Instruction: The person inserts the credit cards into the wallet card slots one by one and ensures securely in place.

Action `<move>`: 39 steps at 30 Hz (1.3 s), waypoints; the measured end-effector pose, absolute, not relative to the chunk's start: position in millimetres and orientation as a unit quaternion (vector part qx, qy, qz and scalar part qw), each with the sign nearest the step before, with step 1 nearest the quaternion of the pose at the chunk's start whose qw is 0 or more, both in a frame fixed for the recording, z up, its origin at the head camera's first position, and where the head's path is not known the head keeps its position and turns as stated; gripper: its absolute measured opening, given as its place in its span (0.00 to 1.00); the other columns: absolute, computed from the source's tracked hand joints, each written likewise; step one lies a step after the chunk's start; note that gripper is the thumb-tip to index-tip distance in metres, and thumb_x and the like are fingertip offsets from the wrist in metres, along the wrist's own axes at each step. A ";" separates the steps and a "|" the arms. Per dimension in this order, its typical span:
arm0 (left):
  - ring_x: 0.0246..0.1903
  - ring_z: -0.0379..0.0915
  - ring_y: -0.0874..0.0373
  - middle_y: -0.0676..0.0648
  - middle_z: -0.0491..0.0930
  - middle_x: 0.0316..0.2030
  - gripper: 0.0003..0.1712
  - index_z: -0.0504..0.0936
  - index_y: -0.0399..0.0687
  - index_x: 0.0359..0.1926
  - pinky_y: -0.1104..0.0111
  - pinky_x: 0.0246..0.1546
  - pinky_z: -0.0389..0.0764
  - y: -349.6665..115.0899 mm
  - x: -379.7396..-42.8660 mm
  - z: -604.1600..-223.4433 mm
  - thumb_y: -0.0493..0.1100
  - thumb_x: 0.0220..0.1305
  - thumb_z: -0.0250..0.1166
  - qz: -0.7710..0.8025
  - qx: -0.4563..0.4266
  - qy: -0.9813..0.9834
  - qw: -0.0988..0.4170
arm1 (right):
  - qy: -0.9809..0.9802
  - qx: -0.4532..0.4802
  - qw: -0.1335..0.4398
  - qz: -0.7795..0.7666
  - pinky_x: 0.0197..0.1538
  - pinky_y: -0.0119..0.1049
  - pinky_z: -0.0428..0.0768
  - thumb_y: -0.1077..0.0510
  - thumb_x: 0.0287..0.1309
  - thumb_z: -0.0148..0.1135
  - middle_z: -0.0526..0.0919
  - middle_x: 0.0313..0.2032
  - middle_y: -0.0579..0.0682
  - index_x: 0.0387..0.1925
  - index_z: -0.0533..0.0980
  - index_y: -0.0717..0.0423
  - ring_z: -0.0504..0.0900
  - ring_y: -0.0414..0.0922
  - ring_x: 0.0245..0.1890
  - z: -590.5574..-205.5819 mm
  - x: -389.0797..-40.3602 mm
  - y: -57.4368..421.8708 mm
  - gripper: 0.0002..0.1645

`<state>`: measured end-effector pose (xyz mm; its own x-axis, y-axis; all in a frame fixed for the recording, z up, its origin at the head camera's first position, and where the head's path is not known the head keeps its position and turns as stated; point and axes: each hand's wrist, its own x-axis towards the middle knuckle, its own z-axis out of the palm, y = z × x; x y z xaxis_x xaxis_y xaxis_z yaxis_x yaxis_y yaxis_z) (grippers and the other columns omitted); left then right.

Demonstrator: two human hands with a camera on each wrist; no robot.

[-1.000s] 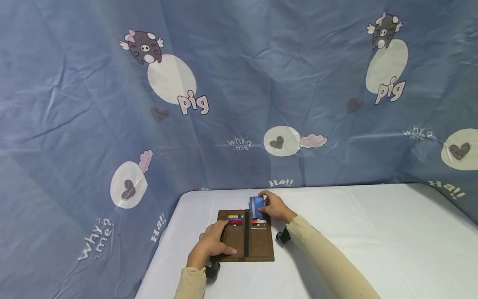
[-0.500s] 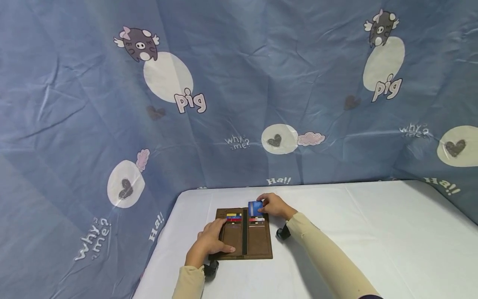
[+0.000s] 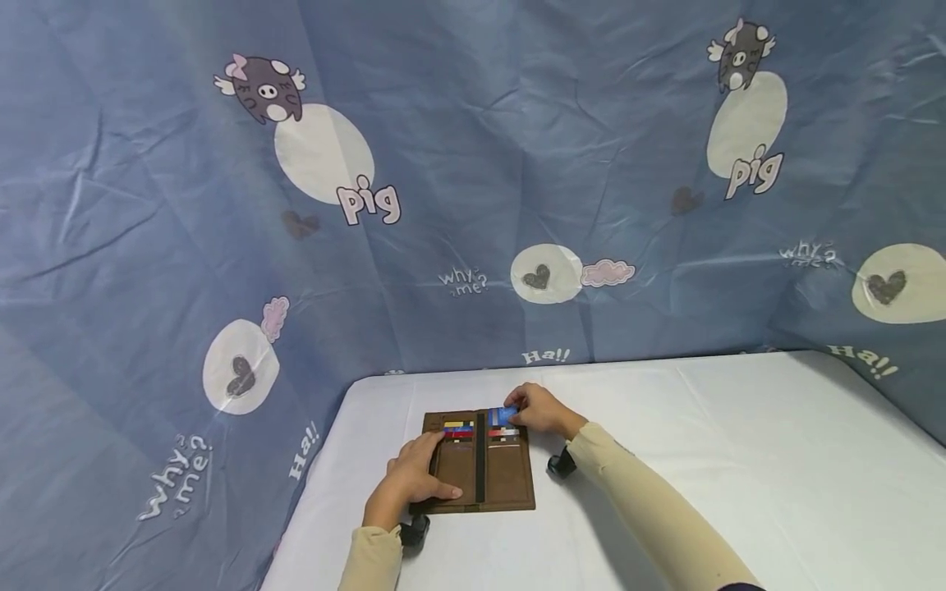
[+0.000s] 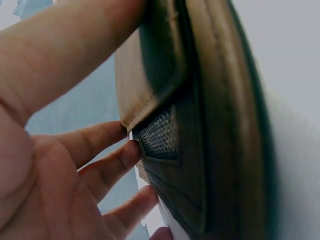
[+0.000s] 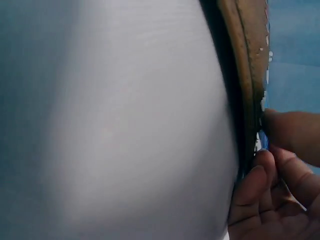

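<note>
A brown bifold wallet (image 3: 507, 474) lies spread flat on the white table, a dark strip down its middle. My right hand (image 3: 543, 410) pinches a blue card (image 3: 494, 416) at the top of the wallet's right half; only its upper part shows above the slot. My left hand (image 3: 412, 471) rests on the wallet's left half, thumb on the leather and fingers reaching up the left side. In the left wrist view, its fairly straight fingers (image 4: 112, 162) touch the wallet's edge beside a mesh patch (image 4: 160, 136). Several cards (image 3: 458, 428) fill the left slots; others (image 3: 503, 432) sit below the blue one.
White cloth covers the table (image 3: 665, 443), which stretches far to the right. A blue curtain (image 3: 443, 205) printed with pigs hangs behind and to the left. Each wrist wears a small black camera (image 3: 562, 465).
My right hand has moved the blue card down toward the wallet, and less of it shows above the slot. My left hand has stayed on the wallet. The whole view has shifted slightly.
</note>
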<state>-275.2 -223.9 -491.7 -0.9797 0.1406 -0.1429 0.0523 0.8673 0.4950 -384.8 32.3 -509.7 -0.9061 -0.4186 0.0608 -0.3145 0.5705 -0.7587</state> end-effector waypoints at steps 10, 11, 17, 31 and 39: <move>0.70 0.54 0.35 0.37 0.63 0.70 0.60 0.63 0.45 0.72 0.35 0.64 0.59 -230.8 -270.5 -491.7 0.53 0.38 0.84 0.252 0.043 0.963 0.084 | 0.884 -0.231 0.087 -0.397 0.36 0.31 0.74 0.53 0.42 0.81 0.79 0.32 0.51 0.36 0.77 0.62 0.73 0.40 0.31 -510.4 -375.1 16.1 0.24; 0.70 0.54 0.35 0.37 0.63 0.70 0.60 0.63 0.45 0.72 0.35 0.64 0.59 -232.2 -270.8 -491.4 0.53 0.39 0.84 0.251 0.041 0.963 0.083 | 0.886 -0.234 0.088 -0.391 0.36 0.32 0.74 0.52 0.41 0.81 0.78 0.32 0.50 0.36 0.77 0.61 0.73 0.40 0.31 -509.9 -374.8 13.8 0.25; 0.69 0.55 0.35 0.37 0.64 0.70 0.59 0.64 0.44 0.72 0.36 0.64 0.59 -235.3 -273.5 -491.1 0.53 0.39 0.83 0.241 0.032 0.967 0.079 | 0.891 -0.237 0.096 -0.376 0.37 0.34 0.73 0.53 0.40 0.82 0.76 0.33 0.50 0.36 0.75 0.60 0.72 0.41 0.33 -508.6 -375.4 7.6 0.26; 0.58 0.63 0.38 0.37 0.70 0.60 0.58 0.67 0.39 0.70 0.39 0.58 0.63 -211.6 -289.2 -491.2 0.53 0.39 0.83 0.212 0.082 0.969 0.094 | 0.871 -0.147 0.094 -0.460 0.41 0.37 0.77 0.48 0.56 0.72 0.81 0.39 0.51 0.51 0.77 0.61 0.78 0.43 0.38 -516.8 -374.2 53.2 0.27; 0.58 0.65 0.38 0.35 0.70 0.59 0.59 0.68 0.35 0.68 0.39 0.56 0.63 -178.9 -303.9 -489.2 0.56 0.38 0.83 0.183 0.112 0.973 0.079 | 0.895 -0.082 0.046 -0.437 0.36 0.34 0.75 0.48 0.62 0.66 0.82 0.36 0.52 0.47 0.80 0.62 0.77 0.43 0.34 -503.3 -381.4 125.9 0.22</move>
<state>-303.9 -178.9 -489.2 -0.9622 0.2479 -0.1126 0.1901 0.9078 0.3739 -381.4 125.9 -503.3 -0.9825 -0.1862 -0.0104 -0.1062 0.6048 -0.7893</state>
